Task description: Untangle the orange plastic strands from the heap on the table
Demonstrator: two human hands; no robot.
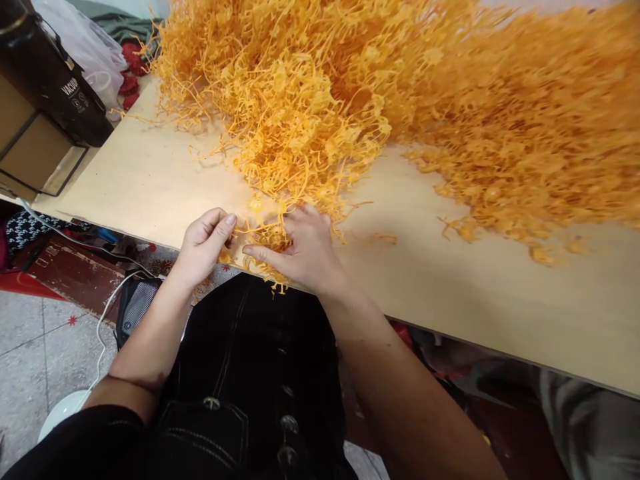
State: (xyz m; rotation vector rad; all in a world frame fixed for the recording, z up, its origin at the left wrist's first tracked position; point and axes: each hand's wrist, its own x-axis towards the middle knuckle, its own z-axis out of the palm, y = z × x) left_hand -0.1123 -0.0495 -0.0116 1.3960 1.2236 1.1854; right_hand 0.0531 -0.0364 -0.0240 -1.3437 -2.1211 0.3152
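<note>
A large heap of orange, stringy pieces (pixel 295 120), plastic-looking with thin stems and small flower-like ends, covers the far side of the tabletop. At the table's near edge, my left hand (pixel 205 243) is closed, thumb pressed to the curled index finger, with a thin orange piece (pixel 245 232) at the fingertips. My right hand (pixel 310 250) lies over a small clump of the same pieces (pixel 270 235), thumb stretched out and apart from the fingers. Its fingertips are partly hidden among the pieces. A few strands hang over the edge near my lap.
The pale wooden tabletop (pixel 480 300) runs across the view. At the left stand a black vacuum bottle (pixel 65 87), a cardboard box (pixel 30 143) and a clear plastic bag (pixel 95 43). White cables (pixel 103 327) hang below the edge. A second orange mound (pixel 540 127) spreads at the right.
</note>
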